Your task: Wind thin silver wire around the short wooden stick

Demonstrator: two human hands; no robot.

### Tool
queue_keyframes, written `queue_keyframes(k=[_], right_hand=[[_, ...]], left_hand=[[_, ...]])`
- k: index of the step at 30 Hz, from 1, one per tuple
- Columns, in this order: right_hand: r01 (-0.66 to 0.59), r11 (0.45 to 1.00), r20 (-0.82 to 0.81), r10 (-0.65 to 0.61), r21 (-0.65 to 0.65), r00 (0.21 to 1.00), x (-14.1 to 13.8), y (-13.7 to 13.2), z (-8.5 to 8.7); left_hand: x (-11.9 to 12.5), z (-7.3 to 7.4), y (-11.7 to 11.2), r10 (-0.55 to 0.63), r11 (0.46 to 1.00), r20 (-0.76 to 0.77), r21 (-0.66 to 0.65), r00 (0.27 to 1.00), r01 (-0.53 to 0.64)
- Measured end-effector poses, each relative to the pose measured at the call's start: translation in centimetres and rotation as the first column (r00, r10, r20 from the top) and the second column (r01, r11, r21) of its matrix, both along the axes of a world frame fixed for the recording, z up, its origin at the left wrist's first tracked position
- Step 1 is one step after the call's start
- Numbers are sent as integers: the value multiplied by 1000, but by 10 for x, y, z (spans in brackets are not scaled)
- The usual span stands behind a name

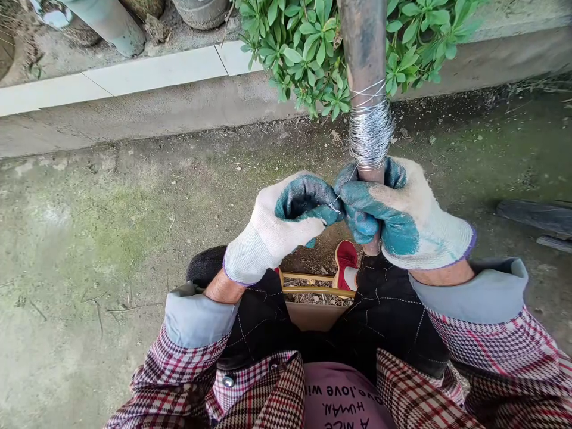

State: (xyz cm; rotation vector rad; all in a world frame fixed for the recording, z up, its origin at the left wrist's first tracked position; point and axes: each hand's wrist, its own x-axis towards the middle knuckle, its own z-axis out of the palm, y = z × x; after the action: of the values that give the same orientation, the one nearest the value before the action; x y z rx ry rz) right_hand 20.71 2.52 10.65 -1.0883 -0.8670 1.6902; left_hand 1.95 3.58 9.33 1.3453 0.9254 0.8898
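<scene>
A brown, rusty-looking pole (364, 44) stands out in front of me, its near end at my right knee. Silvery thin wire (370, 134) is wound round it in many turns. Just below the winding my right hand (393, 214), in a white glove with a teal palm, is wrapped round the pole. My left hand (297, 211), gloved alike, pinches a short, twisted wire end (334, 205) between thumb and fingers, close beside the right hand's fingers. A thin strand runs from that end up towards the winding.
Behind the pole grows a leafy green bush (308, 53) by a low kerb (156, 74) topped with white tiles. Pots and a grey pipe (107, 27) stand at the upper left. A dark plank-like object (536, 215) lies on the right. A yellow bar (317, 291) is between my legs.
</scene>
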Motion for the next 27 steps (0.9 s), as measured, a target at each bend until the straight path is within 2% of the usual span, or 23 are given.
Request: queue_keyframes(k=[4,11,20,24,27], right_hand=[[-2,1000,-5,2,-16,1000,0,0,1],[11,1000,11,-11,-28,1000,0,-1,2],[24,1000,50,-25,19,998,2,-2,-3],[38,998,38,-40,44,998,5,-4,-7],[18,1000,42,-19,14,999,7,-7,-8]], left_hand=[[-2,-4,-1,-49,996,45,75,998,46],[2,-8,-9,85,985,-8,154,996,-83],[1,4,-19,86,996,-8,3,996,-86],[1,4,-17,80,993,-12,-90,997,-81],[-2,4,-15,55,987,14,-150,998,-52]])
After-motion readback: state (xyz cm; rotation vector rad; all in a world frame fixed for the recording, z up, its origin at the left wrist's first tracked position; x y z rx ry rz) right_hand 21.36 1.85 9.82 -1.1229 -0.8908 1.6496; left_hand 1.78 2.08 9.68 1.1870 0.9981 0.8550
